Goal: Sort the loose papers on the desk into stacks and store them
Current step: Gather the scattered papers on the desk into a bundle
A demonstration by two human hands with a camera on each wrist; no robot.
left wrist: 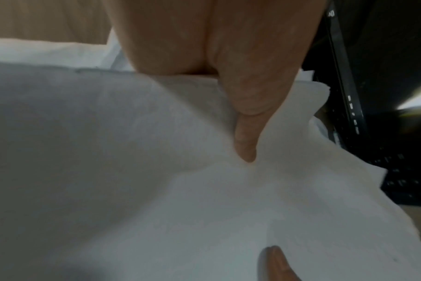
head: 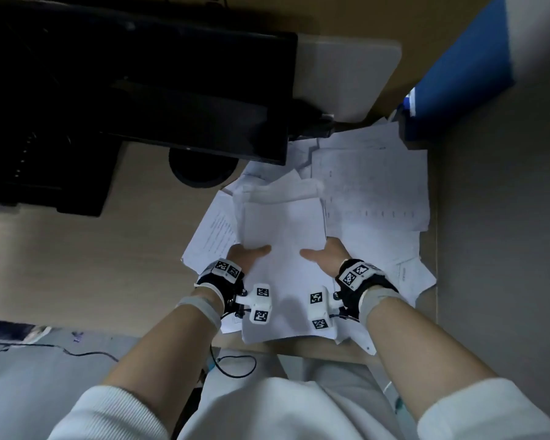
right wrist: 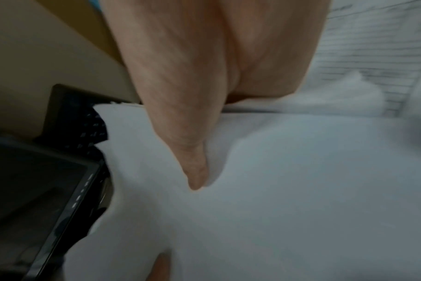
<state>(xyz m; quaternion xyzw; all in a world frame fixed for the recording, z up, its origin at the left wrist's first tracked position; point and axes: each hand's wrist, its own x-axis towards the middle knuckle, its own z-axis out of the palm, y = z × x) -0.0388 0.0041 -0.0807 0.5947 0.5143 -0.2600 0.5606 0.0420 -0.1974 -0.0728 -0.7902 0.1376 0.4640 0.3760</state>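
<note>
A bundle of white sheets (head: 283,236) is held over the desk between both hands. My left hand (head: 248,254) grips its left edge, thumb on top (left wrist: 245,144), fingers hidden underneath. My right hand (head: 323,254) grips the right edge the same way, thumb (right wrist: 195,171) pressed into the paper. The sheets (left wrist: 132,171) bow slightly under the thumbs. Beneath and around the bundle lie several loose printed papers (head: 375,185) spread across the desk's right side.
A black monitor (head: 134,74) and its round base (head: 200,169) stand at the back left, with a dark keyboard (head: 45,173) beside it. A blue partition (head: 458,68) rises at the right. The wooden desk (head: 77,265) shows bare at the left.
</note>
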